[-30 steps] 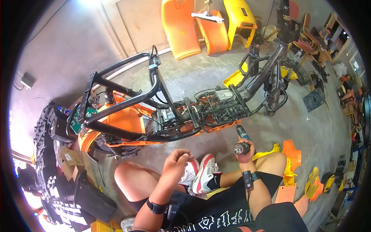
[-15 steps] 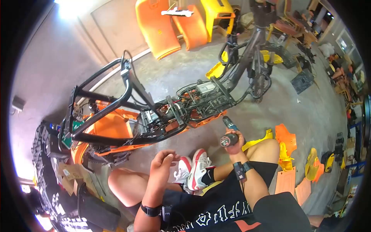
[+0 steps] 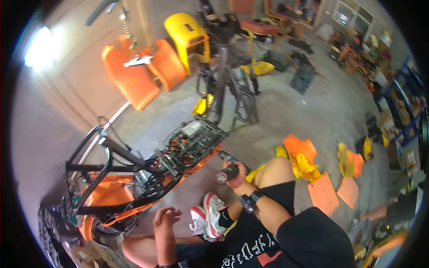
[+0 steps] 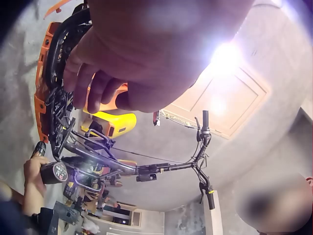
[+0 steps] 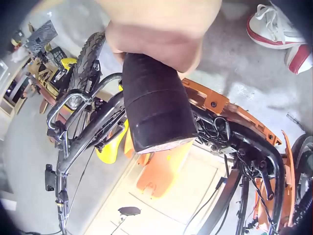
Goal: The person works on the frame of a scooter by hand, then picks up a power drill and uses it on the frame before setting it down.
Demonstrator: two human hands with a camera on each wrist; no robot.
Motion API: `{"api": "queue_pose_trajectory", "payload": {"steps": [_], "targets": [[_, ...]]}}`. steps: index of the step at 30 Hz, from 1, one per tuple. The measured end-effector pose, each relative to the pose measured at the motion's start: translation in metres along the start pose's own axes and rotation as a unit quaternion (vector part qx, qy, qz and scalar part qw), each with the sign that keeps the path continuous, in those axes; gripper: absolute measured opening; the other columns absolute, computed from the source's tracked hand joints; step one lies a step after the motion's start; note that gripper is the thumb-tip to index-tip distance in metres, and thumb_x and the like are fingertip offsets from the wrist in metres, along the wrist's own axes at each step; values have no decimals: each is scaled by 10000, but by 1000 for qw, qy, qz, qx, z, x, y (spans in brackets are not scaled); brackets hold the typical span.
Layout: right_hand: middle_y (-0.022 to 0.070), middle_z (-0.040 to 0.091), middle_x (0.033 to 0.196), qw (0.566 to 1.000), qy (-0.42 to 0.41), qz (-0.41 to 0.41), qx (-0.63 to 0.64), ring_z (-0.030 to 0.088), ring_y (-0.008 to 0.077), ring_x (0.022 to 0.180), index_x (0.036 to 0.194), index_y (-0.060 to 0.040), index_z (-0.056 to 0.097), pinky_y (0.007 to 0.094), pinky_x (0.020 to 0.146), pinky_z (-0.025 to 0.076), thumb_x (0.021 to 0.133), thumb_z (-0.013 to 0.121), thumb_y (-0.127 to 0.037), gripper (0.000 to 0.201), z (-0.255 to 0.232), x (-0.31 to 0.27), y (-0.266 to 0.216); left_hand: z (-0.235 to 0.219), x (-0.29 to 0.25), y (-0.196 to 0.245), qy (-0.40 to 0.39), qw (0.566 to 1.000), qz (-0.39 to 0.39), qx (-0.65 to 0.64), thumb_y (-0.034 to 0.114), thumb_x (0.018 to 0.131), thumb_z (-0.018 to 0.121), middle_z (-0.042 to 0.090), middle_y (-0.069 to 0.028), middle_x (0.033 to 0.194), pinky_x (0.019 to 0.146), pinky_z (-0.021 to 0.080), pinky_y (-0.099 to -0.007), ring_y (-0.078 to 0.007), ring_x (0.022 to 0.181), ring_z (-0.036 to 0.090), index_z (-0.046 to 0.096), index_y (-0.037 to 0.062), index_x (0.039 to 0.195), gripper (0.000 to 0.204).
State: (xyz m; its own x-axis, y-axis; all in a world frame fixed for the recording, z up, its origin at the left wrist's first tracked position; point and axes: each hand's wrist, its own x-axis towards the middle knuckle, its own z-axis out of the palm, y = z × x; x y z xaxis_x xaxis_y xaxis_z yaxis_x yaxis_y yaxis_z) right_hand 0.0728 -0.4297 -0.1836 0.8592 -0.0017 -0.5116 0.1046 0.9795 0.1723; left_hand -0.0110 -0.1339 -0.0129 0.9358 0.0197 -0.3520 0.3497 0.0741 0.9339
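My right hand [image 3: 238, 175] grips a cordless drill [image 3: 229, 171], its dark battery end toward me and its nose toward the near side of the stripped scooter frame [image 3: 190, 145]. The drill's black battery end [image 5: 159, 105] fills the middle of the right wrist view, with frame tubes behind it. My left hand [image 3: 166, 219] hovers above my lap near the frame's rear, fingers loosely bent with nothing in them. In the left wrist view that hand [image 4: 146, 49] covers part of the frame. Wires and modules [image 3: 172, 154] lie exposed along the scooter's floor section.
Orange panels [image 3: 132, 80] and a yellow panel [image 3: 185, 33] lean on the back wall. More orange and yellow pieces [image 3: 301, 154] lie on the floor at right, near flat orange sheets [image 3: 324, 194]. A blue shelf [image 3: 406, 98] stands far right. My shoes [image 3: 215, 215] are close before the frame.
The head view has turned right and tilted, so the scooter and panels sit further left and lower. The right hand keeps hold of the drill; the left hand remains without anything in it.
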Motion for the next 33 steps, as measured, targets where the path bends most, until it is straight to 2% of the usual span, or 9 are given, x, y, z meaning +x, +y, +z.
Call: {"api": "queue_pose_trajectory", "payload": {"steps": [1,2,3,6,10,13,16,18,33], "targets": [[52,575,736,995,-64,71,15,560,187,707,1078,61,433,313,727,486,725,546,-130,417,-4,1,-4,-1,0,0,1,1000,-1,-6,159,888,463,617,-102,877,719,478,-286,-204,829,622,530,-32,1013,238],[48,574,735,995,-79,55,-32,577,185,713,1125,48,417,303,735,486,720,554,-131,464,-8,5,-3,-3,2,-3,1,1000,-1,-10,158,890,469,620,-104,883,728,476,-288,-205,839,620,533,-31,1018,237],[40,575,736,995,-37,84,41,596,175,721,1164,39,406,299,741,488,719,559,-135,502,-10,5,-7,-4,3,-5,2,1000,-3,-14,156,891,474,622,-107,890,738,474,-291,-206,848,619,535,-30,1023,236],[121,539,1095,994,-9,88,69,620,171,767,1265,18,342,301,757,506,730,545,-149,597,-3,1,-3,-7,3,-3,-7,1000,-3,-7,158,898,480,626,-110,918,756,468,-285,-197,868,616,543,-18,1023,225],[104,593,931,992,-50,114,34,620,191,755,1203,33,393,312,778,516,726,553,-147,534,-14,6,-6,-9,3,-1,-11,1000,-16,-3,148,894,467,623,-102,928,767,466,-284,-193,877,615,543,-9,1028,220],[76,582,839,992,-18,109,65,627,186,739,1035,37,472,273,710,526,720,529,-76,340,-8,4,-6,-11,4,-4,-10,1000,-18,-10,134,889,455,621,-98,931,772,466,-284,-189,888,613,542,-9,1030,219],[68,559,764,993,-66,102,-5,617,178,701,911,18,470,265,683,528,720,530,-47,210,-14,9,-7,-11,4,-4,-5,1000,-20,-14,128,887,445,621,-100,934,772,466,-283,-188,900,611,542,-10,1026,218],[60,548,721,990,-101,29,-93,603,168,673,858,-5,465,267,678,526,722,532,-32,154,-11,6,-1,-11,5,-3,-7,1000,-23,-16,127,887,449,622,-101,932,770,466,-283,-187,895,612,542,-10,1026,216],[23,539,666,996,-58,44,-60,575,141,651,862,8,461,260,702,512,735,554,-60,172,-6,1,0,-11,8,-2,-2,1000,-25,-10,128,891,466,625,-102,920,766,466,-290,-188,875,620,549,-13,1026,212]]}}
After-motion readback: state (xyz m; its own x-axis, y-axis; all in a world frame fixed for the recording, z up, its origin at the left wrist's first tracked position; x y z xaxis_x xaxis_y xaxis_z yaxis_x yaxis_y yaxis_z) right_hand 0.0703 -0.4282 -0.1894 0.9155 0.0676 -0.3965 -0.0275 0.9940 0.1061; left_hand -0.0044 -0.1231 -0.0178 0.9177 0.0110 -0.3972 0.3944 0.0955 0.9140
